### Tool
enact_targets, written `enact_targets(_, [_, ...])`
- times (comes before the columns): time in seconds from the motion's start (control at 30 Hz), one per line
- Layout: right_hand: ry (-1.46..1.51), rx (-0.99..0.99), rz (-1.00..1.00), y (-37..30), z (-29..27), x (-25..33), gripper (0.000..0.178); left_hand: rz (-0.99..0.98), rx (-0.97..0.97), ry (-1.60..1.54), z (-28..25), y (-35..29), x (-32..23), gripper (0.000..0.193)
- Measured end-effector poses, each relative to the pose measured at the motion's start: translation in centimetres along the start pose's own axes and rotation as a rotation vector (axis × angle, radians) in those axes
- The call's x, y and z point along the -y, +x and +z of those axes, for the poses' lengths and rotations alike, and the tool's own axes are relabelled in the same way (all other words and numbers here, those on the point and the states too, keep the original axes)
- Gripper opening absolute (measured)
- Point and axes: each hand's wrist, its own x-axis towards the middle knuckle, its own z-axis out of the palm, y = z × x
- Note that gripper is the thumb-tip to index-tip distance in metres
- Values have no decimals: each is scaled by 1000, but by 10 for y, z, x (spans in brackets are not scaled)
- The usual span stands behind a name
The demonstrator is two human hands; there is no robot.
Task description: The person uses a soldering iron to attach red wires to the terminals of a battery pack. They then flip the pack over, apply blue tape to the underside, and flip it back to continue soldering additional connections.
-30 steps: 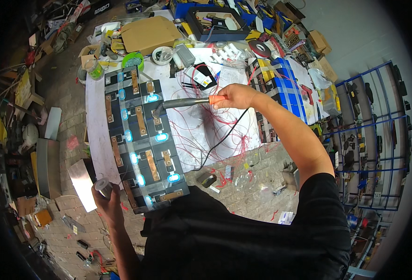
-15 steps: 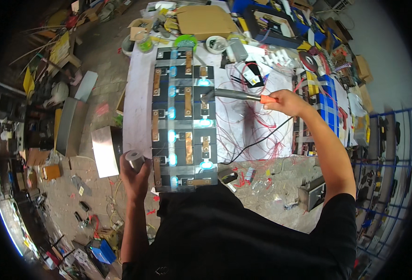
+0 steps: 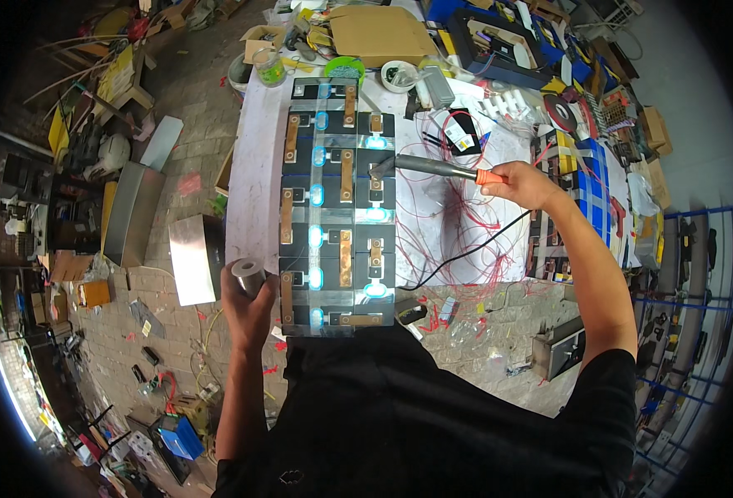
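Observation:
A long black battery pack (image 3: 331, 295) stands upright on the bench before me, with copper strips (image 3: 346, 257) bolted across its top and clear tape running over it. In my right hand (image 3: 520, 184), closed round an orange handle, is a large soldering iron (image 3: 437, 168). It reaches leftward, and its dark tip rests at or just over a terminal in the pack's right column; exact contact cannot be told. My left hand (image 3: 249, 311) grips a spool of silvery solder wire (image 3: 248, 270) beside the pack's near left side. A thin strand seems to run toward the pack.
Red wires (image 3: 474, 241) and a black cable (image 3: 454, 260) lie on the white bench cover right of the pack. A blue taped battery pack (image 3: 596, 191) stands farther right. A green bowl (image 3: 346, 68), a white bowl (image 3: 399, 76) and cardboard (image 3: 379, 35) sit beyond. Metal boxes (image 3: 194, 261) stand left.
The whole view has shifted slightly, so the bench and pack appear a little farther right. Both hands keep their holds, and the iron's tip stays over the same part of the pack.

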Motion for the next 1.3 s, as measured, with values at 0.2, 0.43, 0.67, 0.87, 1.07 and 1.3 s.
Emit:
enact_targets(0.2, [40, -15, -18, -4, 0, 9, 40, -16, -5, -15, 2, -1, -7, 37])
enact_targets(0.43, [55, -17, -5, -7, 2, 10, 40, -8, 2, -6, 1, -1, -6, 37])
enact_targets(0.67, [97, -21, -26, -5, 8, -3, 41, 30, 6, 37, 2, -1, -6, 35])
enact_targets(0.87, [144, -1, -24, -4, 10, -9, 42, 23, -2, 40, 1, 1, -5, 37])
enact_targets(1.07, [143, -7, -51, -6, 10, -1, 41, 24, 4, 24, 5, 0, -13, 34])
enact_targets(1.3, [168, -5, -32, -6, 12, -4, 39, 23, 16, -2, 4, 1, -8, 37])
